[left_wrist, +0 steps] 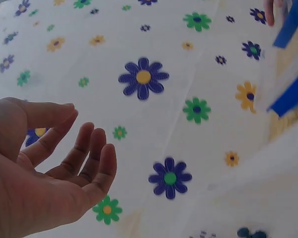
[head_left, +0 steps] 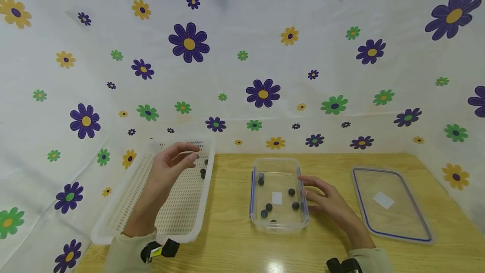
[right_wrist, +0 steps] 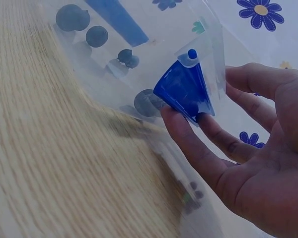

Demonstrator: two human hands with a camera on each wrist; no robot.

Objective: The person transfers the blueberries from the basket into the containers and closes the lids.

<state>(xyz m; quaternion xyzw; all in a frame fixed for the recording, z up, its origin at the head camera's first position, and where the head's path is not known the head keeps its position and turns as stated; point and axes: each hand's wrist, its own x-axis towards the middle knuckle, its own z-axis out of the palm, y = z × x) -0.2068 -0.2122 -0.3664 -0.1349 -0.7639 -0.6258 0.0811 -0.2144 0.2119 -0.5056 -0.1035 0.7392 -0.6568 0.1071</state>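
My left hand (head_left: 170, 165) hovers over a white perforated basket (head_left: 206, 205). Its fingers bend loosely, thumb and forefinger tips close together, and the left wrist view shows nothing between them. Several dark blue berries, like blueberries (head_left: 203, 172), lie near the basket's right wall. In the middle of the table stands a clear lidless container (head_left: 280, 227) with several such berries (head_left: 291, 191) scattered on its floor. My right hand (head_left: 329, 203) is at its right side. In the right wrist view, lightly bent fingertips touch its blue side latch (right_wrist: 184, 91).
A clear lid (head_left: 394, 205) with a blue seal lies flat at the right of the wooden table (head_left: 231, 205). Flower-printed white sheeting (head_left: 227, 75) hangs behind and at both sides. Another blue latch (head_left: 252, 193) hangs on the container's left side.
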